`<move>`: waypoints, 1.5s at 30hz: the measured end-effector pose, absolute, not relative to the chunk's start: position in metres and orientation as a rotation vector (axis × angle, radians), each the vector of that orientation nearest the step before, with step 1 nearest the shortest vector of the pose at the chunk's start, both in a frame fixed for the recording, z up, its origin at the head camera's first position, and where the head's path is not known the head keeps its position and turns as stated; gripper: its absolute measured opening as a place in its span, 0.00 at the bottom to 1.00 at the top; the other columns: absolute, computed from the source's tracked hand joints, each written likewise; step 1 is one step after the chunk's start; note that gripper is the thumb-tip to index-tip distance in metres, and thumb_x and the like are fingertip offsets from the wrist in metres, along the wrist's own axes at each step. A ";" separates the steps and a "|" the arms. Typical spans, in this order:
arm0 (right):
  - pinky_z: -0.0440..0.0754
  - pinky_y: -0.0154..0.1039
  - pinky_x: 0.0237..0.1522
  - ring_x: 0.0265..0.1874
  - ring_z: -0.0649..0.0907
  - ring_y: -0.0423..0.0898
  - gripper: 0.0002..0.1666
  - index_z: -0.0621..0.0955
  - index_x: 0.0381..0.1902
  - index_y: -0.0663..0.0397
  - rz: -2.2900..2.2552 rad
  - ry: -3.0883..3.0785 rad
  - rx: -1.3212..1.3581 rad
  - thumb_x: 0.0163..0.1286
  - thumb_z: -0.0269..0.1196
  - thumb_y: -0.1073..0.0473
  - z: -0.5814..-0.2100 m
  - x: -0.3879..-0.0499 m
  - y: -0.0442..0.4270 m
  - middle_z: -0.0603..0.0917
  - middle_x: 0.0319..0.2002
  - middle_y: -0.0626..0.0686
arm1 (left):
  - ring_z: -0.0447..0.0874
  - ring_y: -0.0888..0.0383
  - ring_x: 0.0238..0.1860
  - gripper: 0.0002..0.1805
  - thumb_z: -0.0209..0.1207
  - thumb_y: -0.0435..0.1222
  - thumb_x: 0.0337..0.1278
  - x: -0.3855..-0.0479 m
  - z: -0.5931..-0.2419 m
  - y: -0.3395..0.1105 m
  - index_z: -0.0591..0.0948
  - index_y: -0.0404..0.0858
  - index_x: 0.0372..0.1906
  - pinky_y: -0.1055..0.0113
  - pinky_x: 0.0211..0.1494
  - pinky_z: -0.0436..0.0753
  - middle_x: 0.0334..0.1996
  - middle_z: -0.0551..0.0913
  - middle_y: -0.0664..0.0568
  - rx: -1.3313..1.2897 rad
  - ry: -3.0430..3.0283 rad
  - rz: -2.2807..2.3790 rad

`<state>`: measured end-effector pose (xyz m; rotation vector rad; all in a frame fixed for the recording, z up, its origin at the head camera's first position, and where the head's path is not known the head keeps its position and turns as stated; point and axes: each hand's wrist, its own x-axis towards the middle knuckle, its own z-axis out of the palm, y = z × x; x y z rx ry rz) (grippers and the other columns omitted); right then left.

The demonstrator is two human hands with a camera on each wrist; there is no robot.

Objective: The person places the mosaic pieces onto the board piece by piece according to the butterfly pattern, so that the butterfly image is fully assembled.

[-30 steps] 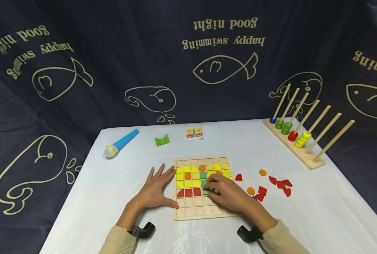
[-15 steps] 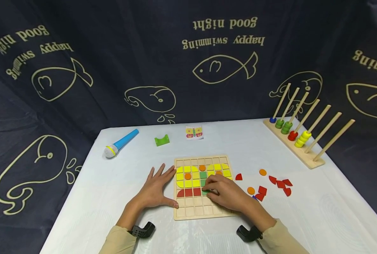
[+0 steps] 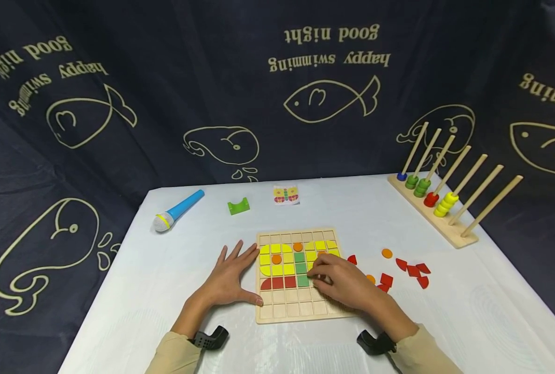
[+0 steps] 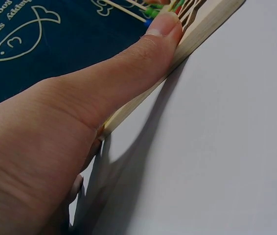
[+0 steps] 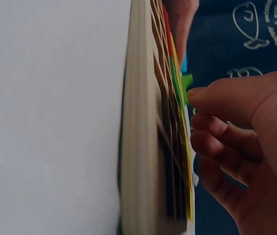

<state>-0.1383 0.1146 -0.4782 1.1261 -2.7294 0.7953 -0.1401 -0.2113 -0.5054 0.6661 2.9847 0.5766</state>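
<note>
left hand: spread wide, thumb touching square pale-wood grid board | right hand: loosely curled, narrow, just beside lowest flat green square tile

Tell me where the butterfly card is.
In the head view, the butterfly card lies beyond the wooden board, just right of the green block, toward the dark curtain.

Under the hands spreads a pale white table, catching a soft sheen on its near side. Beyond them and to both sides hangs a dark navy cloth, creased at the left, printed in cream with outlined fish, whales and upside-down lettering.
</note>
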 end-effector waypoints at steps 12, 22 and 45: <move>0.78 0.33 0.34 0.32 0.76 0.37 0.11 0.86 0.41 0.42 0.799 -2.855 0.794 0.59 0.71 0.56 -0.477 -0.140 0.169 0.78 0.35 0.36 | 0.40 0.49 0.75 0.71 0.63 0.78 0.14 -0.143 -0.504 -0.209 0.59 0.48 0.75 0.43 0.72 0.37 0.74 0.55 0.60 0.669 2.993 0.580; 0.75 0.32 0.28 0.32 0.73 0.41 0.15 0.86 0.46 0.43 0.863 -2.965 0.623 0.60 0.70 0.57 -0.481 -0.140 0.199 0.78 0.35 0.37 | 0.39 0.49 0.75 0.71 0.63 0.78 0.15 -0.141 -0.506 -0.210 0.59 0.48 0.75 0.44 0.73 0.36 0.74 0.55 0.59 0.674 2.989 0.573; 0.80 0.37 0.35 0.32 0.75 0.41 0.16 0.86 0.45 0.48 0.835 -2.927 0.630 0.58 0.71 0.57 -0.484 -0.154 0.214 0.80 0.37 0.42 | 0.38 0.50 0.75 0.71 0.62 0.78 0.15 -0.140 -0.506 -0.211 0.58 0.49 0.75 0.46 0.73 0.35 0.74 0.54 0.60 0.654 2.985 0.569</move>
